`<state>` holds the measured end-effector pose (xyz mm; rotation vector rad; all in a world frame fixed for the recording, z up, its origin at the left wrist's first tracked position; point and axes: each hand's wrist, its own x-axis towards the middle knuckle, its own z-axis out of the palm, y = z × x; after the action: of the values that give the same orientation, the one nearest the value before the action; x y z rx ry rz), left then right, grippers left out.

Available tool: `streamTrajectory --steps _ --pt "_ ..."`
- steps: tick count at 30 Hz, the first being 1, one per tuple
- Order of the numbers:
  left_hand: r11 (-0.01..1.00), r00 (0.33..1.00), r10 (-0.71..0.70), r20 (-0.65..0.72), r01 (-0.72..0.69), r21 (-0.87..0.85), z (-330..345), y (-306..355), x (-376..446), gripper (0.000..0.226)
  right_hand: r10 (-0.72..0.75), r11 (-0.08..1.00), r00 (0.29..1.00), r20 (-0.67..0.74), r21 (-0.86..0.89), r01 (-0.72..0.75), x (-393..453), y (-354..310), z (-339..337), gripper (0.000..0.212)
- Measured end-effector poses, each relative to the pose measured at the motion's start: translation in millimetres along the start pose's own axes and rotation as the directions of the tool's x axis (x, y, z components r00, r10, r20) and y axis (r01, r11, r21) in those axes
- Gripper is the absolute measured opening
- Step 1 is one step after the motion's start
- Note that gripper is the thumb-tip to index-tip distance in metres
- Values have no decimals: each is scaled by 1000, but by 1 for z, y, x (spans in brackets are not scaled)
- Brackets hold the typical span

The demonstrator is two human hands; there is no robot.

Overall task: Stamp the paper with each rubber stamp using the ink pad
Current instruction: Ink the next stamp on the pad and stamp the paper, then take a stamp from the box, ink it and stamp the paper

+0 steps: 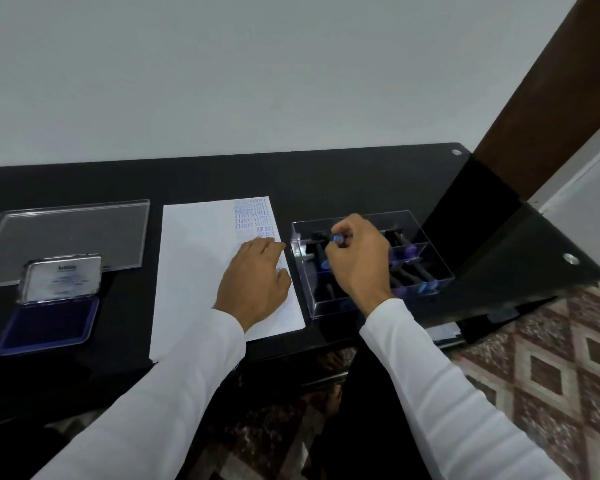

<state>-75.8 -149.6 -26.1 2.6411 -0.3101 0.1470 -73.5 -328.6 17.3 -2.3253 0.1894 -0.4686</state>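
Note:
A white paper (194, 265) lies on the black table, with several blue stamp prints in its top right corner. My left hand (253, 282) rests flat on the paper's right side, fingers straight. My right hand (357, 258) is over the clear compartment box (430, 292) of black-handled rubber stamps and pinches a stamp (340, 239) whose blue end shows between the fingers. The open ink pad (49, 323), blue with its lid (63, 277) upright, sits at the far left.
A clear plastic lid (66, 233) lies behind the ink pad. The black glass table (361, 174) ends just right of the box, where a brown wooden post (551, 105) rises. Patterned floor tiles (548, 372) show below right.

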Motion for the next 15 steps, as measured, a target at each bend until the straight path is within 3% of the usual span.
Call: streamTrajectory --steps 9,15 --pt "999 999 26 -41 -25 33 16 -7 -2 44 -25 982 992 124 -182 48 -3 -3 7 2" --pt "998 999 34 -27 -33 58 18 -9 -2 46 -31 968 993 118 -244 59 -5 0 10 22"
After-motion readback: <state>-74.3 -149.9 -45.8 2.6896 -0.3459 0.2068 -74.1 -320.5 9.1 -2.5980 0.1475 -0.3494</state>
